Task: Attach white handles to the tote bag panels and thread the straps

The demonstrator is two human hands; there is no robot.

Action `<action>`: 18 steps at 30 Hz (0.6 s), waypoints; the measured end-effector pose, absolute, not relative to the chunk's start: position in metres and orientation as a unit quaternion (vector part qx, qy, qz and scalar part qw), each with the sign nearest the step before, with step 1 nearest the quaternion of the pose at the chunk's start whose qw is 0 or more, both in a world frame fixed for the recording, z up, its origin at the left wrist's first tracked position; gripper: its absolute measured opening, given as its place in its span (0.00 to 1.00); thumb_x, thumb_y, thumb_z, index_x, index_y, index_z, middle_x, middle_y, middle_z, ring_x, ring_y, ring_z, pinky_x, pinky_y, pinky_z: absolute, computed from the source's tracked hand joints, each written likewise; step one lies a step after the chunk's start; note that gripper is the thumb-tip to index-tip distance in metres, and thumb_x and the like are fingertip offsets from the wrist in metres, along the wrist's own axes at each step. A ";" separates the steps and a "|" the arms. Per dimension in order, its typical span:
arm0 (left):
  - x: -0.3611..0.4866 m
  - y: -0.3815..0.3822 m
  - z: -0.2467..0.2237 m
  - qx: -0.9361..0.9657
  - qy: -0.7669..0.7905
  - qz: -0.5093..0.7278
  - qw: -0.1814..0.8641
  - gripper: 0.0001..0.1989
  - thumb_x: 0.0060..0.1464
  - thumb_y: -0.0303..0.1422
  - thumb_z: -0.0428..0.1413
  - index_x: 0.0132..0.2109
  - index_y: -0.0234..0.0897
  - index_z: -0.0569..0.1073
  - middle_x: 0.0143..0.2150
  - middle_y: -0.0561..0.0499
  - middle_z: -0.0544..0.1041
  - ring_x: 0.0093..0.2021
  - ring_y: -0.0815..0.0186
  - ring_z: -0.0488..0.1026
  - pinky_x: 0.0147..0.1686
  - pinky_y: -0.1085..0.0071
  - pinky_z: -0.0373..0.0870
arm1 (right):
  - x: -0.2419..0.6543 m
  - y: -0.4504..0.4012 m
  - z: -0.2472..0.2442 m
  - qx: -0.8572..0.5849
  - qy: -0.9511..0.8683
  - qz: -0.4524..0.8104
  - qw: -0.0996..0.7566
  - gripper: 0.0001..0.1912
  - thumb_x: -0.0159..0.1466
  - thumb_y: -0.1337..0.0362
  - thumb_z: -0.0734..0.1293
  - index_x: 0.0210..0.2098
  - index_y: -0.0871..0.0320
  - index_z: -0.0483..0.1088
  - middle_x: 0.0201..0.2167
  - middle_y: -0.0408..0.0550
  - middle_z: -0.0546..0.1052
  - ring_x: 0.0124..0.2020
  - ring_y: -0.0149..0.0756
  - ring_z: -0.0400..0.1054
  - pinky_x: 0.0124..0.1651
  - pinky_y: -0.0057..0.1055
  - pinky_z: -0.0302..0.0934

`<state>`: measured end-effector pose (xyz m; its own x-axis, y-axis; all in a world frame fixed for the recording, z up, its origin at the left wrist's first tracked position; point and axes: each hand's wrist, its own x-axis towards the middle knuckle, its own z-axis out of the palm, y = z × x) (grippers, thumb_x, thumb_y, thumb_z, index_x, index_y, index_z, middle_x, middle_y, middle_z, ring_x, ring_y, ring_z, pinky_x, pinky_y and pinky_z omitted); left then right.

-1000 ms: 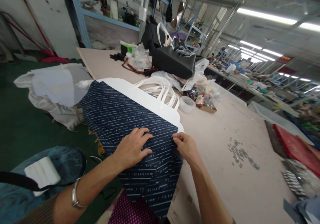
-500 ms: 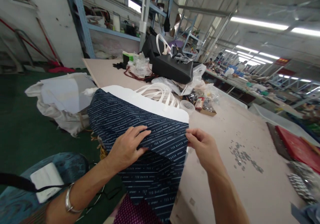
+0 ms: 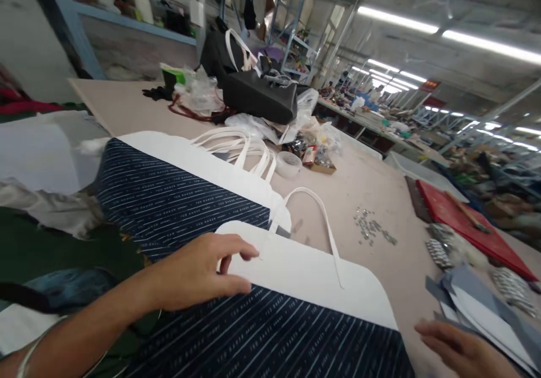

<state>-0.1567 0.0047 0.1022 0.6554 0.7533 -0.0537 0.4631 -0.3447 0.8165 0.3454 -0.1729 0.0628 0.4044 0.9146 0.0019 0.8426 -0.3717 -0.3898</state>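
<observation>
In front of me lies a bag panel [image 3: 304, 327] of navy fabric with white slanted stripes and lettering, topped by a white band [image 3: 313, 259]. One white strap handle [image 3: 321, 206] loops up from that band. My left hand [image 3: 207, 271] hovers over or rests on the band's left part, thumb and fingers apart and nothing between them; whether it touches is unclear. Beyond it another navy striped panel [image 3: 169, 192] lies with its own white band. At the lower right, my right hand [image 3: 460, 344] stretches its fingers beside a stack of grey and white sheet pieces [image 3: 486, 305].
White strap handles [image 3: 240, 141] bunch behind the far panel. Black bags [image 3: 260, 93] and plastic wrapping stand at the back, near a clear round tub [image 3: 288, 164]. Small metal pieces [image 3: 369, 226] lie scattered on the table [image 3: 329, 181]. A red sheet [image 3: 465, 220] lies at right.
The far panel has left my hands and lies to the left. Another panel with a strap handle now shows in front. My right hand has moved right, and the view has turned right.
</observation>
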 end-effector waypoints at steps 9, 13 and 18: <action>-0.026 0.022 0.066 0.929 0.341 0.029 0.141 0.20 0.58 0.40 0.57 0.54 0.36 0.73 0.52 0.41 0.76 0.52 0.51 0.72 0.49 0.59 0.70 | 0.190 -0.141 0.043 -0.737 -0.469 0.333 0.355 0.16 0.59 0.52 0.68 0.41 0.56 0.76 0.27 0.45 0.77 0.27 0.36 0.70 0.33 0.32 0.66; -0.002 0.024 0.063 0.933 0.339 -0.003 0.121 0.18 0.56 0.40 0.57 0.49 0.32 0.74 0.51 0.37 0.76 0.54 0.46 0.70 0.48 0.56 0.70 | 0.171 -0.148 0.025 -0.735 -0.451 0.367 0.350 0.11 0.61 0.54 0.69 0.35 0.55 0.76 0.28 0.44 0.77 0.29 0.35 0.68 0.36 0.31 0.63; 0.015 0.037 0.066 0.935 0.324 -0.056 0.135 0.21 0.52 0.45 0.59 0.47 0.35 0.74 0.48 0.39 0.78 0.49 0.49 0.73 0.43 0.60 0.70 | 0.170 -0.159 0.026 -0.729 -0.468 0.360 0.346 0.09 0.62 0.56 0.69 0.36 0.53 0.78 0.33 0.44 0.80 0.35 0.37 0.72 0.42 0.32 0.64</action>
<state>0.0147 0.0373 0.0659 0.7844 0.5898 -0.1919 0.6200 -0.7544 0.2156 0.1703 -0.1593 0.0260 0.3028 0.9317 -0.2006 0.4346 -0.3223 -0.8410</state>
